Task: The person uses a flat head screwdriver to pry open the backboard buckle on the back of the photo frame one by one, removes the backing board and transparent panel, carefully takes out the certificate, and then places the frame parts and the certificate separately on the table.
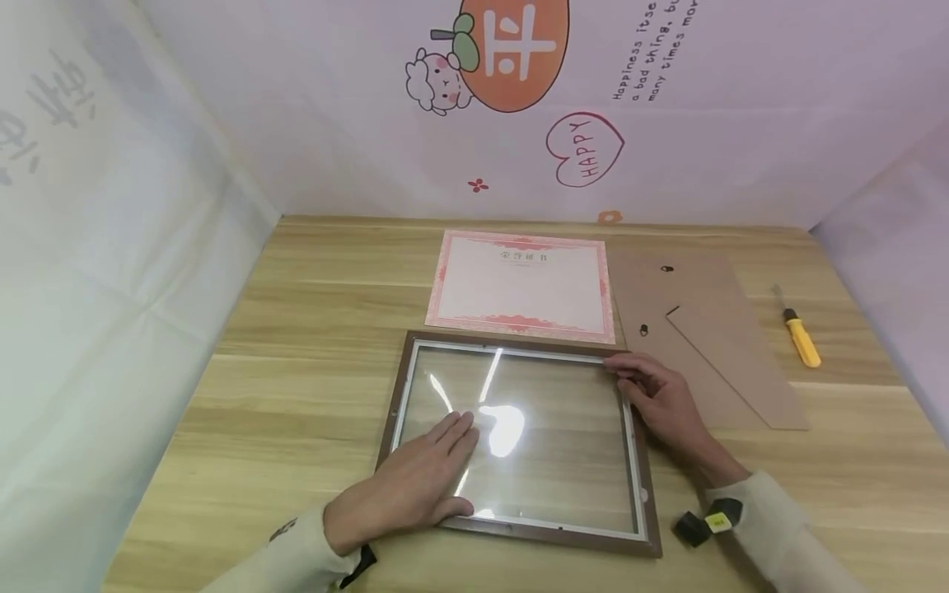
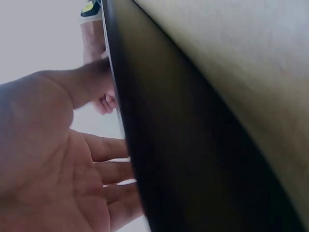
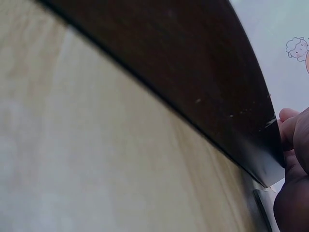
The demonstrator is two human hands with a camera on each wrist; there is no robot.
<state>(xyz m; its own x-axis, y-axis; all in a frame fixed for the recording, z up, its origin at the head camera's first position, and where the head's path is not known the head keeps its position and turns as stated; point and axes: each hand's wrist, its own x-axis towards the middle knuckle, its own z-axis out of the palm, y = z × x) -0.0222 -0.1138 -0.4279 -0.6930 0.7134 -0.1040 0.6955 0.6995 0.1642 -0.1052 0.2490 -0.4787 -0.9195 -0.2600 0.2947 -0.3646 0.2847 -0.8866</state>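
Observation:
A brown picture frame (image 1: 519, 535) with a silvery inner lip lies on the table, a clear pane (image 1: 563, 445) inside it catching bright reflections. Over the pane's lower left part rests my left hand (image 1: 415, 478), fingers straight and together, thumb by the lower border. The left wrist view shows that palm (image 2: 53, 179) beside the dark frame edge (image 2: 145, 145). My right hand (image 1: 663, 403) touches the upper right corner with loosely bent fingers and thumb. In the right wrist view, its fingers (image 3: 294, 140) are at the corner of the dark frame side (image 3: 193, 82).
A certificate (image 1: 519, 288) with a pink border lies just beyond the frame. To the right is a brown backing board (image 1: 697, 354) with two small black hangers and a stand flap. A yellow-handled screwdriver (image 1: 802, 338) lies farther right. White printed cloth (image 1: 334, 123) surrounds the table.

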